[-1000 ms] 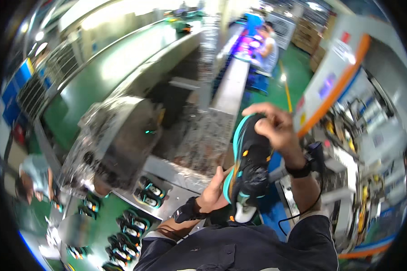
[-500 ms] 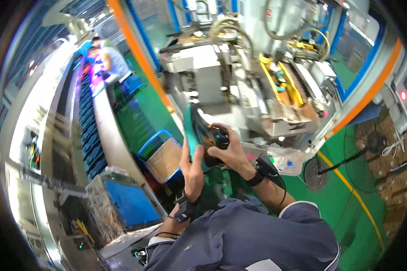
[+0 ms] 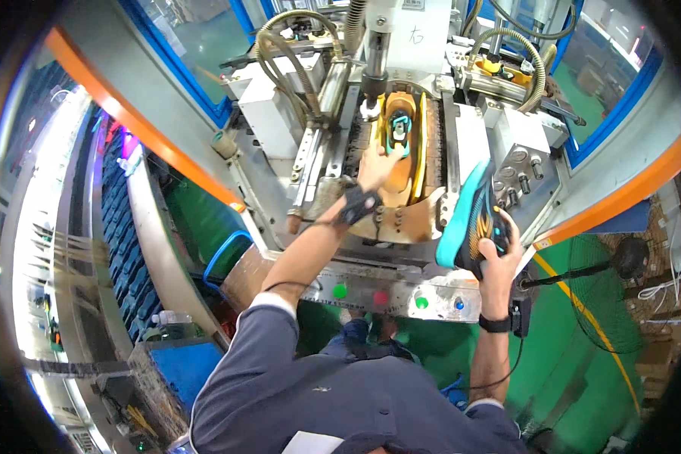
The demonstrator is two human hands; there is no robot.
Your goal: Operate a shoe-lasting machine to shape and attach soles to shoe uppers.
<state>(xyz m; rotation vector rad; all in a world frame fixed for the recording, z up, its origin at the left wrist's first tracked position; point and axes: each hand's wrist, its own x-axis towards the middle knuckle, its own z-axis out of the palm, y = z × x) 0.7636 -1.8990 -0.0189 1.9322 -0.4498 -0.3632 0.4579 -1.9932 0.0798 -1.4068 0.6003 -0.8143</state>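
My right hand (image 3: 499, 253) is closed around a shoe (image 3: 461, 216) with a teal sole and a dark, orange-streaked upper. It holds the shoe upright on its side, right of the machine's middle. My left hand (image 3: 378, 165) reaches into the machine, fingers and thumb apart, at the near end of a second shoe (image 3: 399, 127). That shoe has a black and teal opening and lies between yellow side pads (image 3: 421, 151). Whether the left fingertips touch it, I cannot tell.
A metal front panel (image 3: 363, 291) with green, red and blue buttons runs below the fixture. Orange-edged frame posts (image 3: 144, 144) flank the machine. A conveyor (image 3: 125, 219) with dark ridges stands left. A fan (image 3: 605, 280) is at the right. A vertical press rod (image 3: 375, 72) hangs over the fixture.
My view has turned toward the machine. My left hand has let go of the teal-soled shoe and stretched forward into the fixture. The right hand has carried that shoe off to the right.
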